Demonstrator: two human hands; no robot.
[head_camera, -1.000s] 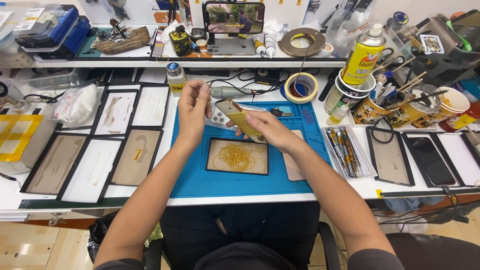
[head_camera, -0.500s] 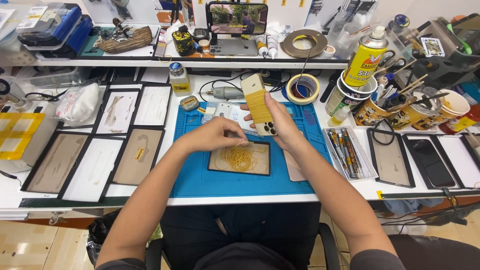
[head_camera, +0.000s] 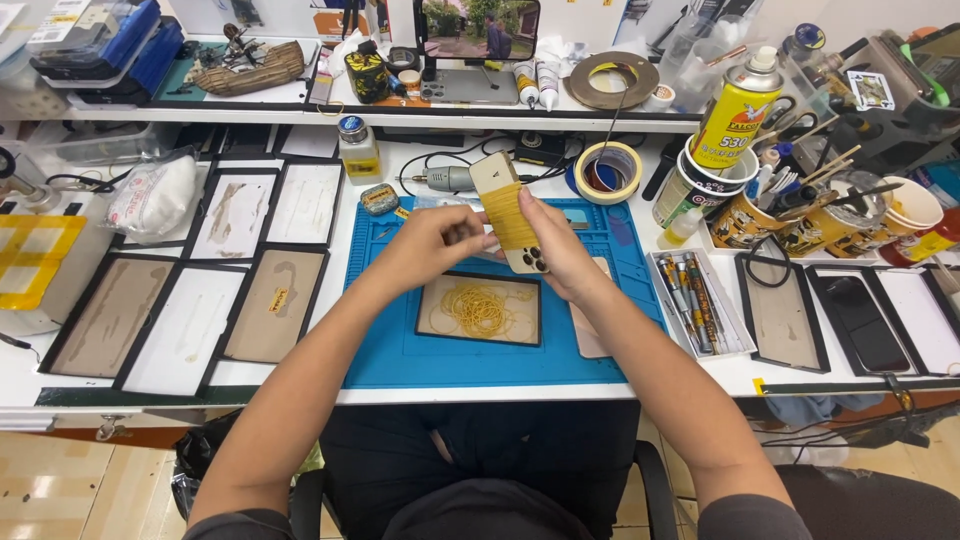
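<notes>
Right now the blue work mat (head_camera: 400, 345) spreads under my forearms, and on it, just below my hands, lies the dark tray (head_camera: 428, 310) with its loose heap of yellow rubber bands (head_camera: 480, 308). Above the tray I hold the phone (head_camera: 508, 212) camera side up, its middle wrapped in yellow bands. My right hand (head_camera: 560, 255) is closed around its lower end; my left hand (head_camera: 432, 243) pinches the wrapped edge with its fingertips. To do this well, I judge I should keep each band flat, snug and evenly spaced. Half a second ago my left hand was down at the tray; now it is up at the phone.
</notes>
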